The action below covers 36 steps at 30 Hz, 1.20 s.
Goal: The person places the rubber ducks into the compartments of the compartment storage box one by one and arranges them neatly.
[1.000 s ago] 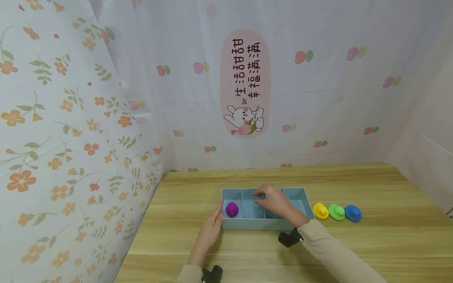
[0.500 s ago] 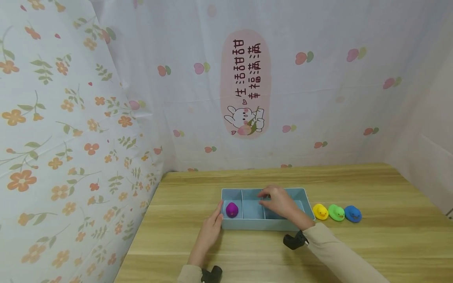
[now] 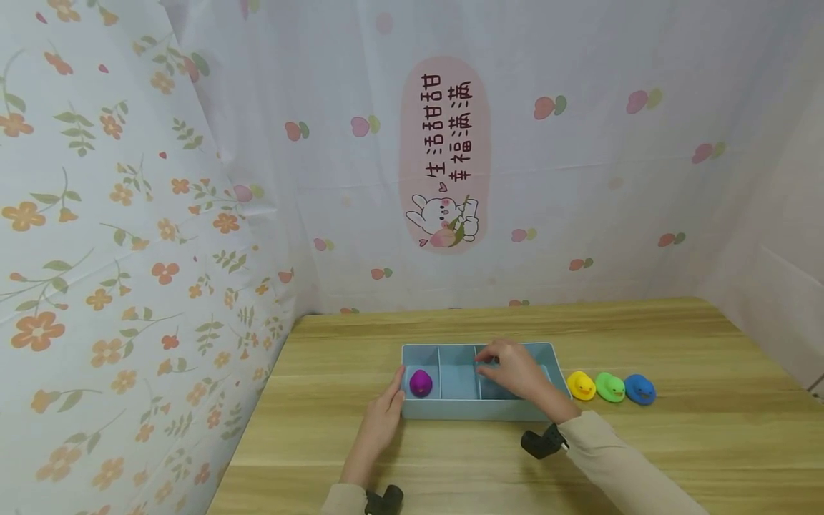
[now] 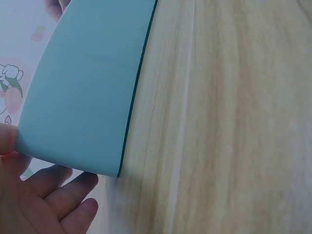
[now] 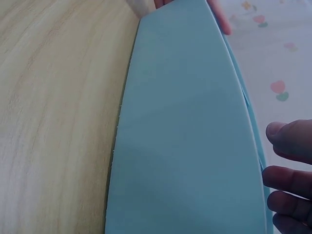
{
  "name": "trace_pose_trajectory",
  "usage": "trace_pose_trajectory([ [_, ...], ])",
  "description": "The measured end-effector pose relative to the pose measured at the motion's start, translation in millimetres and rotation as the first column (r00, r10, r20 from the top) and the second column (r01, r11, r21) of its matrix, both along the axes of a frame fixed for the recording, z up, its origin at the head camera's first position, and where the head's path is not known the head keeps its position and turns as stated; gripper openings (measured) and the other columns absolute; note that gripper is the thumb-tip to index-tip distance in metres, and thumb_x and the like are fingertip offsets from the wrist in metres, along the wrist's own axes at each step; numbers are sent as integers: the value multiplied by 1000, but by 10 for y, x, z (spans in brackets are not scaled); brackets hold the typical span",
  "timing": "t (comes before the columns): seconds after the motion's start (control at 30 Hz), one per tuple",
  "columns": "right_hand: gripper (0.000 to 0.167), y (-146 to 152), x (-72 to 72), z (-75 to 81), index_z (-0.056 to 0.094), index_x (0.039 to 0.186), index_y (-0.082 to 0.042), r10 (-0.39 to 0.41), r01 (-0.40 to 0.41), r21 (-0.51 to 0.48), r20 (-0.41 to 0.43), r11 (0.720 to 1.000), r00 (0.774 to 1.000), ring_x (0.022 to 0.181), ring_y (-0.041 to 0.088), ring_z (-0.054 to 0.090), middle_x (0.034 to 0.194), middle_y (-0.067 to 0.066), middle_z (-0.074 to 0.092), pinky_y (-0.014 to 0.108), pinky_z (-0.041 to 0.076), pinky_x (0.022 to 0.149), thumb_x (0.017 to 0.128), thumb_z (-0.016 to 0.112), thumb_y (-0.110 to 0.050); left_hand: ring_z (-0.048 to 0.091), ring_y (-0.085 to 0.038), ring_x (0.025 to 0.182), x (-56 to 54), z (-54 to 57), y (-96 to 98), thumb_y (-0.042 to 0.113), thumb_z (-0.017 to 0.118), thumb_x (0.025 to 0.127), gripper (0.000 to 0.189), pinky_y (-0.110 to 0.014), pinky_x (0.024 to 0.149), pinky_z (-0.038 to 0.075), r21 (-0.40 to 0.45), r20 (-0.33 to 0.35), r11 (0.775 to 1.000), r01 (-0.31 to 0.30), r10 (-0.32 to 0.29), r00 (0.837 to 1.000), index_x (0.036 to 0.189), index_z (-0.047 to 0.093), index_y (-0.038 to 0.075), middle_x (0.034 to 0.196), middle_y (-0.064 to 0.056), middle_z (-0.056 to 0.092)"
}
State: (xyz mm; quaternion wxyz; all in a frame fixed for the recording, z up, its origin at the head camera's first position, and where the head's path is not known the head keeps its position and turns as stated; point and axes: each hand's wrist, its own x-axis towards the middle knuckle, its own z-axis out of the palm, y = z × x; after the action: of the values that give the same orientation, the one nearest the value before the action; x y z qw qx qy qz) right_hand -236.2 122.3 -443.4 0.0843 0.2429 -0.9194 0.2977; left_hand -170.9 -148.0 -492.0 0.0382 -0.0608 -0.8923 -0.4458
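Note:
A light-blue divided box lies lengthwise on the table. A purple toy duck sits in its leftmost compartment. My left hand rests against the box's left end; in the left wrist view its fingers lie relaxed along the end wall. Over the box, right of the middle, hovers my right hand. Its thumb stands apart from the fingers in the right wrist view, with nothing visible between them. The hand and forearm hide part of the right compartments.
Just right of the box, a yellow toy duck, a green toy duck and a blue toy duck stand in a row on the wooden table. Patterned cloth hangs behind and to the left.
My right hand has shifted a little to the right above the box, uncovering more of the second compartment. My left hand, the box and the ducks stay as they were.

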Motion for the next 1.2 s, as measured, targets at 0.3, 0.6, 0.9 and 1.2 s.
trace_pose_trajectory([
  [0.3, 12, 40, 30, 1, 75, 91, -9, -4, 4, -14, -33, 1000, 999, 80, 18, 62, 86, 0, 68, 29, 54, 68, 79, 76, -12, 41, -42, 133, -2, 3, 0, 20, 38, 103, 46, -60, 109, 32, 24, 9, 1000, -2, 2, 1000, 149, 36, 17, 148, -14, 40],
  [0.6, 13, 109, 26, -6, 75, 93, -9, -31, 31, -8, -6, 999, 1000, 82, 20, 62, 87, 1, 67, 32, 55, 71, 80, 76, -13, 40, -40, 134, -15, -15, -1, 19, 37, 103, 46, -59, 110, 31, 36, 21, 999, -9, 8, 1000, 149, 35, 19, 149, -11, 40],
  [0.9, 12, 151, 25, 27, 75, 91, -9, -40, 40, 6, -17, 999, 999, 78, 16, 60, 84, -1, 67, 26, 52, 66, 80, 76, -13, 38, -40, 135, -20, -23, 6, 20, 36, 104, 46, -58, 111, 30, 33, 23, 999, -6, 5, 1000, 149, 34, 19, 150, -11, 38],
  [1.2, 12, 200, 38, 19, 75, 92, -8, -41, 41, -13, -13, 999, 999, 79, 19, 62, 86, 0, 68, 26, 52, 66, 80, 75, -12, 37, -39, 136, -28, -37, 3, 20, 35, 104, 46, -58, 111, 29, 32, 25, 999, -2, 1, 1000, 150, 34, 19, 151, -10, 37],
])
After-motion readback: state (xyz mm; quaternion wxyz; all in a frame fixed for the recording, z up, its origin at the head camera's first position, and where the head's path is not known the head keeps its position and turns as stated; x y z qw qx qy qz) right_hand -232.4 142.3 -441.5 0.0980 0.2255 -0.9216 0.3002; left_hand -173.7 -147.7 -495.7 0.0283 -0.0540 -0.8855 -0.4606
